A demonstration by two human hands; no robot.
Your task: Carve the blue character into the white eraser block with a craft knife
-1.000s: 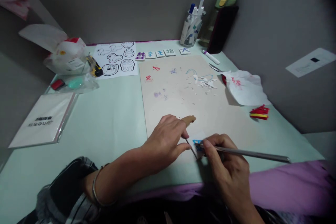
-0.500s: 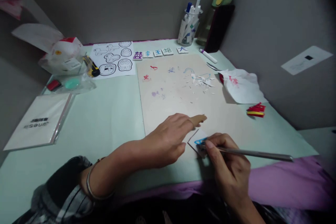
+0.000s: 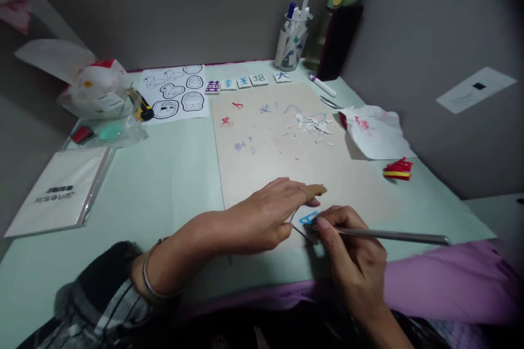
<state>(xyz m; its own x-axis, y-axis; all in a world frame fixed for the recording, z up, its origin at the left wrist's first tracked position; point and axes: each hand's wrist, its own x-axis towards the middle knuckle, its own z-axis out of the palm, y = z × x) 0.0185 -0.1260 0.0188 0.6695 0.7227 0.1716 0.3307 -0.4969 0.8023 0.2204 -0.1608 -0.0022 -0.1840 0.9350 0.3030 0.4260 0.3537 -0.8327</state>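
Observation:
My left hand point(image 3: 264, 215) rests on the beige cutting board point(image 3: 262, 158), its bandaged forefinger stretched out and its thumb pinching the edge of a small white paper piece point(image 3: 305, 219) with a blue drawn shape. My right hand point(image 3: 350, 253) is closed on a thin metal craft knife point(image 3: 388, 236), gripped like a pen. The knife's tip touches the paper piece beside the blue shape, partly hidden by my fingers.
White paper scraps point(image 3: 313, 126) litter the board's far part. Small character tiles point(image 3: 245, 82), a printed sheet point(image 3: 174, 92), a pen cup point(image 3: 291, 41) and a bottle point(image 3: 339, 16) stand at the back. A crumpled tissue point(image 3: 376, 132) and red strips point(image 3: 397, 169) lie right; a booklet point(image 3: 61, 188) left.
My left hand turned the small paper piece and shifted slightly right, the forefinger reaching further. The knife hand stayed at the paper. The view drifted a little.

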